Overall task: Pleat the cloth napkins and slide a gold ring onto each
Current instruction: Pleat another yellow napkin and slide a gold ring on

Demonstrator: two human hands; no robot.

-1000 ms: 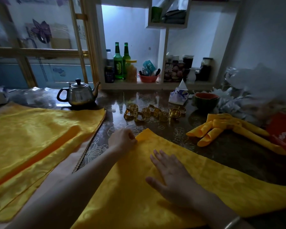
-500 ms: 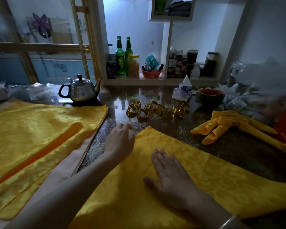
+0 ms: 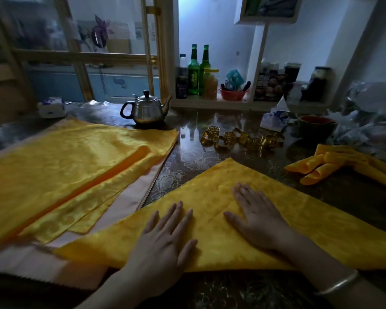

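Yellow damask cloth napkin (image 3: 316, 228): spread flat on the dark glossy floral-patterned counter (image 3: 187, 141), one corner pointing away, directly before the person.
Left hand (image 3: 163, 237): grip wide, fingers straight, palm down on the napkin's near left part.
Right hand (image 3: 257, 217): grip wide, fingers straight and spread, palm flat on the napkin's middle; silver bangle (image 3: 339, 284) at the wrist.
Cluster of gold openwork rings (image 3: 241, 140): on the counter beyond the napkin's far corner, apart from it.
Stack of flat yellow napkins (image 3: 65, 161): left.
Rolled yellow napkins (image 3: 321, 167): right.
Steel teapot (image 3: 146, 110): behind the stack.
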